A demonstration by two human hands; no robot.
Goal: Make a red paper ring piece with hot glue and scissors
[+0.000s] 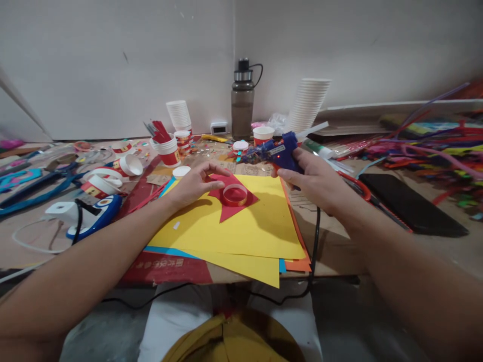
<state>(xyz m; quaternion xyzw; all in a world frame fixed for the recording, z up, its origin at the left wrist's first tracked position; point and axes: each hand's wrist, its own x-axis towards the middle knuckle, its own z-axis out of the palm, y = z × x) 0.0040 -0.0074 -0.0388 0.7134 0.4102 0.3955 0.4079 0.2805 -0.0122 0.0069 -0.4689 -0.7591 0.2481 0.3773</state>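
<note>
My right hand (pixel 315 176) is wrapped around the handle of a blue hot glue gun (pixel 285 153). The gun's nozzle points left, and a white glue stick (pixel 317 129) sticks out of its back. On yellow paper (pixel 188 229) lies a red paper star (pixel 226 211), and a ring cut from a paper cup (pixel 235 202) sits on it. My left hand (pixel 194 183) rests at the star's left side, thumb and fingers apart, holding nothing. Its fingertips are at the star's edge; whether they press on it I cannot tell. A small white lid-like disc (pixel 181 172) lies behind that hand.
A dark bottle (pixel 242 108) and paper cup stacks (pixel 309 103) stand at the back. Cut cups (pixel 130 165) and a power strip (pixel 96 213) lie left. At right are a black phone (pixel 411 203), scissors (pixel 356 186) and pipe cleaners (pixel 449 161). The gun's cord (pixel 316 246) hangs over the front edge.
</note>
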